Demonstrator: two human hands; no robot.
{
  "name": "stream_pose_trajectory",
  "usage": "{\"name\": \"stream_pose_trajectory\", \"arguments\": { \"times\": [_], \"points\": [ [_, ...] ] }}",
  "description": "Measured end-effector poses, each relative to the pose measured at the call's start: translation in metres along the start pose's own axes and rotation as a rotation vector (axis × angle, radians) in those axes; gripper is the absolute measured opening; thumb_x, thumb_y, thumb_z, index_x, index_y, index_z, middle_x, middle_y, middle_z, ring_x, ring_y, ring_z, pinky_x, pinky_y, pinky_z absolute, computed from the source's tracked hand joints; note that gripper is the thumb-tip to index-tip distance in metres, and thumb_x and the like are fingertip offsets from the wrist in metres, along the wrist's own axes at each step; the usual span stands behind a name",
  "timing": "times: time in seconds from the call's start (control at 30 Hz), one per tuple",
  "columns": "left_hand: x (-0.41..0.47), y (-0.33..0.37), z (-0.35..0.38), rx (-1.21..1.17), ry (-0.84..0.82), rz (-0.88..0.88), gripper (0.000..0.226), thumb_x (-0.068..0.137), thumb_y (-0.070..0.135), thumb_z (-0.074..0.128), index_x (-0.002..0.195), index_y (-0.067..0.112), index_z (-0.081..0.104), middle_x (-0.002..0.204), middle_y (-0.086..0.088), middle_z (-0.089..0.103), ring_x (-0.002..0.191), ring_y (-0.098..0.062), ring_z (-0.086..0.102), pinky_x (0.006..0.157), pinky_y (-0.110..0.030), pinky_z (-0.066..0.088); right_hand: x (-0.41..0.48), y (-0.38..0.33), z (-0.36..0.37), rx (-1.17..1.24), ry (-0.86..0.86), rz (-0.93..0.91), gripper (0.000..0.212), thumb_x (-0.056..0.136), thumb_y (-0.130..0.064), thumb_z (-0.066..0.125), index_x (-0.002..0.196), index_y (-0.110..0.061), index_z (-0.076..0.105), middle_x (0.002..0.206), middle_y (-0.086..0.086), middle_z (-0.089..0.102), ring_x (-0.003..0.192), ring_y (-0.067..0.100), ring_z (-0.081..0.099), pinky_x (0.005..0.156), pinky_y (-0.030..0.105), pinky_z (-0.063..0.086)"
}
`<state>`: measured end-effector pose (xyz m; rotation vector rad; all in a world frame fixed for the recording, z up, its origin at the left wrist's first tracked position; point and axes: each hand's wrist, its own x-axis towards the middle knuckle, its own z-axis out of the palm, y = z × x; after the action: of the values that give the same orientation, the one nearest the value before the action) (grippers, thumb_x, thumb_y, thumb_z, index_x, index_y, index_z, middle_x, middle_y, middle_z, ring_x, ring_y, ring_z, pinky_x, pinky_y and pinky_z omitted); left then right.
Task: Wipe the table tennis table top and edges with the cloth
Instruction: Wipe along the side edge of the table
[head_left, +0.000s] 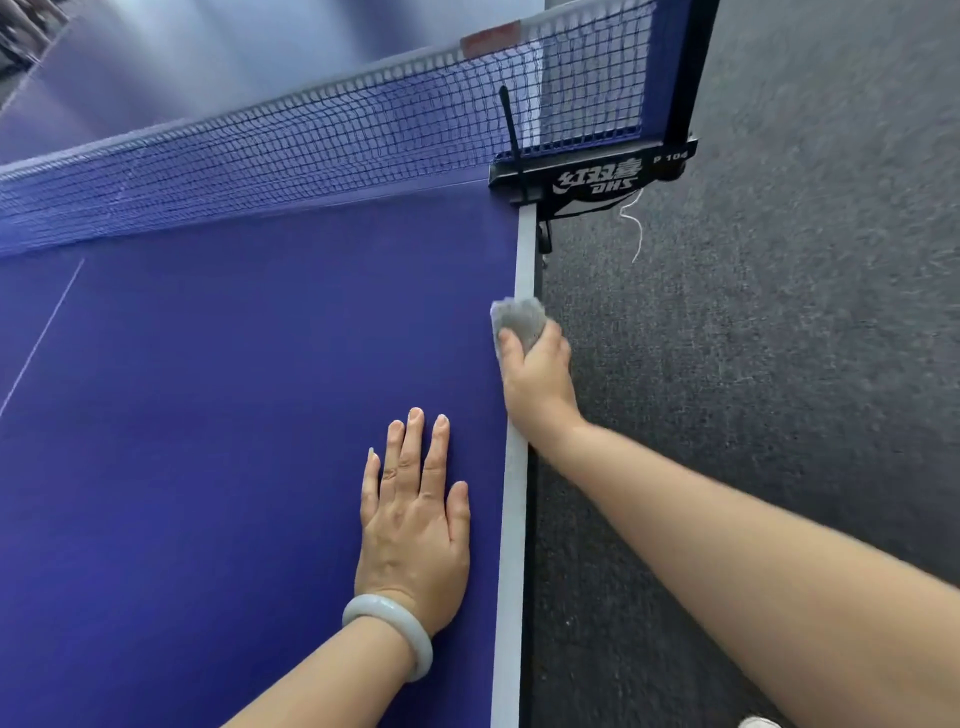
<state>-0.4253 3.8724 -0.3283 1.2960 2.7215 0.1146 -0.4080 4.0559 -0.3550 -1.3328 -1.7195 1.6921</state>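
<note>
Blue table (234, 415), cloth (519, 319) on edge; clamp (592, 176) reads DHS, P 104.

**Person at the table: items worn and visible**

1. Left hand (415, 519): fingernails (415, 414) grown slightly past the tips, pale and glossy.
2. Left wrist: one thick, smooth bangle (387, 631), milky grey-green, rounded, unmarked.
3. Left forearm (322, 680): bare.
4. Right hand (537, 379) and right forearm (727, 545): bare.
5. Bottom right: white shoe tip (758, 722), mostly cut off.

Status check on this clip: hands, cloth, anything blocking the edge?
Right hand grips cloth on table edge. Left hand flat on tabletop. Net clamp ahead along that edge.
</note>
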Motion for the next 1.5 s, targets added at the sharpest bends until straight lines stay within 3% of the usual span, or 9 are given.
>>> {"name": "stream_pose_trajectory", "arguments": {
  "times": [0.23,0.5,0.67,0.87,1.1,1.27,1.33,1.4,1.5],
  "points": [
    [0.000,-0.002,0.002,-0.009,0.013,0.005,0.059,0.097,0.044,0.005,0.154,0.030,-0.002,0.164,0.008,-0.005,0.150,-0.008,-0.012,0.123,-0.036,-0.006,0.117,-0.050,-0.004,0.035,0.039,0.093,0.051,0.103,-0.043,0.044,0.135,-0.003,0.046,0.137,0.015,0.054,0.126,0.033,0.052,0.104,0.042,0.043],
    [0.000,0.000,0.002,0.015,0.009,0.005,0.060,0.097,0.044,0.002,0.154,0.029,-0.004,0.164,0.005,-0.006,0.150,-0.010,-0.013,0.123,-0.038,-0.006,-0.017,0.010,0.001,0.129,-0.035,-0.013,0.061,0.102,-0.038,0.047,0.156,-0.026,0.020,0.144,0.014,0.042,0.129,0.027,0.046,0.099,0.030,0.036],
    [0.000,-0.001,0.002,0.015,0.009,0.012,0.059,0.097,0.043,0.004,0.154,0.028,-0.004,0.164,0.004,-0.005,0.151,-0.012,-0.011,0.123,-0.039,-0.004,0.043,-0.019,-0.004,0.202,-0.059,0.112,0.058,0.102,-0.039,0.048,0.150,-0.010,0.030,0.143,0.012,0.049,0.130,0.026,0.049,0.094,0.024,0.036],
    [0.001,-0.002,0.004,0.015,0.006,0.008,0.060,0.096,0.044,0.003,0.154,0.029,-0.003,0.164,0.006,-0.005,0.150,-0.010,-0.012,0.123,-0.037,-0.006,0.111,-0.047,-0.003,0.175,-0.001,0.104,0.057,0.103,-0.044,0.045,0.147,-0.010,0.036,0.143,0.011,0.050,0.131,0.031,0.048,0.104,0.035,0.038],
    [0.001,0.002,0.002,0.023,-0.004,-0.007,0.067,0.091,0.046,-0.002,0.156,0.028,-0.001,0.164,0.007,-0.008,0.149,-0.007,-0.015,0.122,-0.035,-0.009,0.003,0.003,-0.001,0.237,-0.047,0.115,0.062,0.100,-0.049,0.047,0.154,-0.027,0.025,0.144,0.012,0.047,0.129,0.031,0.050,0.110,0.045,0.039],
    [0.001,0.002,0.001,0.033,-0.010,-0.007,0.068,0.091,0.047,-0.002,0.156,0.027,0.000,0.164,0.006,-0.008,0.150,-0.008,-0.014,0.122,-0.035,-0.009,-0.126,0.052,0.007,0.323,-0.037,0.190,0.059,0.096,-0.055,0.046,0.150,-0.036,0.030,0.139,0.002,0.047,0.116,0.013,0.048,0.098,0.028,0.036],
    [0.002,0.002,0.001,0.032,-0.005,-0.009,0.068,0.091,0.047,-0.001,0.156,0.027,0.001,0.164,0.006,-0.006,0.150,-0.009,-0.012,0.122,-0.035,-0.008,-0.126,0.051,0.009,0.299,-0.038,0.218,0.059,0.097,-0.055,0.045,0.150,-0.033,0.030,0.137,0.004,0.045,0.110,0.013,0.047,0.094,0.026,0.034],
    [0.003,0.001,0.002,0.028,-0.005,-0.009,0.068,0.091,0.047,-0.001,0.157,0.027,0.002,0.164,0.006,-0.006,0.150,-0.009,-0.012,0.122,-0.035,-0.008,-0.106,0.042,0.010,0.247,-0.023,0.217,0.062,0.098,-0.053,0.044,0.150,-0.024,0.029,0.140,0.009,0.044,0.119,0.022,0.049,0.099,0.029,0.036],
    [0.001,0.001,0.002,0.013,0.000,-0.014,0.066,0.093,0.046,0.002,0.157,0.028,0.002,0.164,0.007,-0.006,0.150,-0.009,-0.012,0.122,-0.034,-0.010,-0.050,0.019,0.009,0.250,-0.009,0.222,0.067,0.098,-0.054,0.044,0.149,-0.013,0.032,0.143,0.016,0.046,0.129,0.033,0.048,0.109,0.044,0.039]
  ]
}}
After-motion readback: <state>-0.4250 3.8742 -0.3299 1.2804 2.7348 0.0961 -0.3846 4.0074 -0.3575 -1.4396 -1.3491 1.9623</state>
